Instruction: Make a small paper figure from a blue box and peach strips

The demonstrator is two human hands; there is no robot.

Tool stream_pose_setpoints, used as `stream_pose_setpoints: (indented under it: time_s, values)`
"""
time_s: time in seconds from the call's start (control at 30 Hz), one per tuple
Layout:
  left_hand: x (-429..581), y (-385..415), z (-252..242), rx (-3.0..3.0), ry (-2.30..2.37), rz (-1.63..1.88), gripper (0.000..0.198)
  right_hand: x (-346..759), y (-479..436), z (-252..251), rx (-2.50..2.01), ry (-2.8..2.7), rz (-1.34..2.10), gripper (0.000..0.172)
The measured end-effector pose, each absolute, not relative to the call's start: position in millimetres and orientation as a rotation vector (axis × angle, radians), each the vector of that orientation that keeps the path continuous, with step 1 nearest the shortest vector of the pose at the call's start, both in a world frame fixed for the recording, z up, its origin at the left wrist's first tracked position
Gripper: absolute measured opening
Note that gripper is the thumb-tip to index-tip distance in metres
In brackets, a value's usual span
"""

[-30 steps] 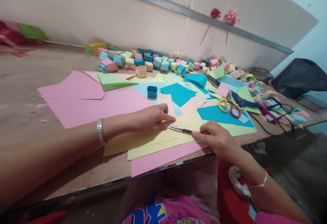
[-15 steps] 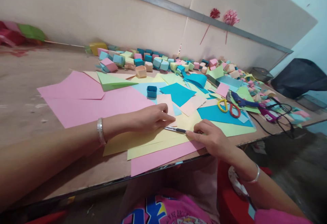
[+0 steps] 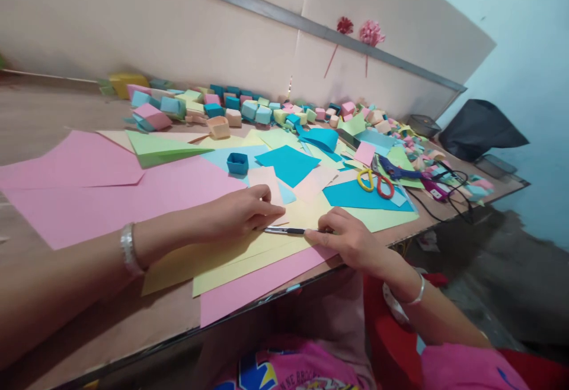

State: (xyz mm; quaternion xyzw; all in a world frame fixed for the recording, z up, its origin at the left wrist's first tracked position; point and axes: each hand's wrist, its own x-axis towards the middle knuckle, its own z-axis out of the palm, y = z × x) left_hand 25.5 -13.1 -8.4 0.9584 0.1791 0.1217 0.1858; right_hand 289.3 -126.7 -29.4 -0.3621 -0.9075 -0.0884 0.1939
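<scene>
My left hand (image 3: 242, 212) presses flat on a folded yellow paper sheet (image 3: 231, 253) near the table's front edge, fingertips at the fold. My right hand (image 3: 344, 239) grips a slim craft knife (image 3: 284, 231) whose blade lies on the yellow sheet and points left toward my left fingertips. A pink sheet (image 3: 258, 283) lies under the yellow one and sticks out over the table edge. Both wrists wear silver bangles.
A large pink sheet (image 3: 102, 194) lies at the left. Blue, green and peach papers cover the middle, with a small blue paper box (image 3: 237, 163). Yellow-and-red scissors (image 3: 377, 181) and a glue gun (image 3: 402, 170) with cables lie right. Several folded paper boxes (image 3: 249, 108) line the back wall.
My right hand has drawn the knife leftward along the yellow sheet toward my left hand. The camera has turned right, so everything sits further left in view.
</scene>
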Motion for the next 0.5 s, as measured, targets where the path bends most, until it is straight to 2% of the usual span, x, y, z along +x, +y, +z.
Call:
stream_pose_setpoints:
  time_s: [0.17,0.27,0.4,0.5]
  values:
    - [26,-13,-6,2.697,0.498,0.282,0.034,294,-136,-27,-0.962,-2.498,-0.144,0.028]
    - [26,-15,-2,2.654,0.54,0.262,0.033,309,-140,-25,-1.072,-2.299,-0.106,0.034]
    - [27,-19,2,2.629,0.621,0.243,0.034,333,-144,-14,-1.438,-1.877,-0.268,0.042]
    - [28,-21,1,2.64,0.647,0.233,0.034,333,-173,2,-1.446,-1.752,-0.426,0.039]
